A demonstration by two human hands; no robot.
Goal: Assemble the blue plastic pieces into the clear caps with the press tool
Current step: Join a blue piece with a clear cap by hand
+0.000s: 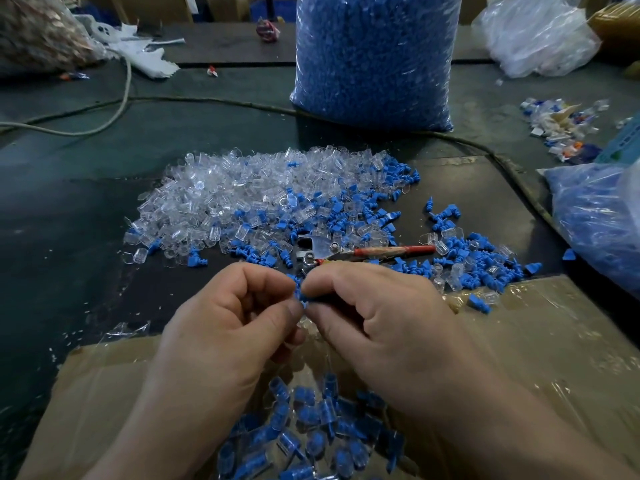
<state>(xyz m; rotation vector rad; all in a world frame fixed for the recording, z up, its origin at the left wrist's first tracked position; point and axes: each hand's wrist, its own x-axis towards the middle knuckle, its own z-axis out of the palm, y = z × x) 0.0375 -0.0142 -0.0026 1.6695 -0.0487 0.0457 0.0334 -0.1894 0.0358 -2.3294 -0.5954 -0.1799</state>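
Head view: the left hand (235,320) and the right hand (374,313) meet just on the near side of the press tool (332,251). Their fingers are curled, and both pinch one small blue piece (300,295). The tool's red handle (391,251) points right, so the right hand looks nearer to it. The clear caps (225,195) lie behind the tool.

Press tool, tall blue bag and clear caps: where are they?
press tool (367,252), head view, on its red handle.
tall blue bag (375,57), head view, on the middle of its front.
clear caps (214,195), head view, on the middle of the loose pile.
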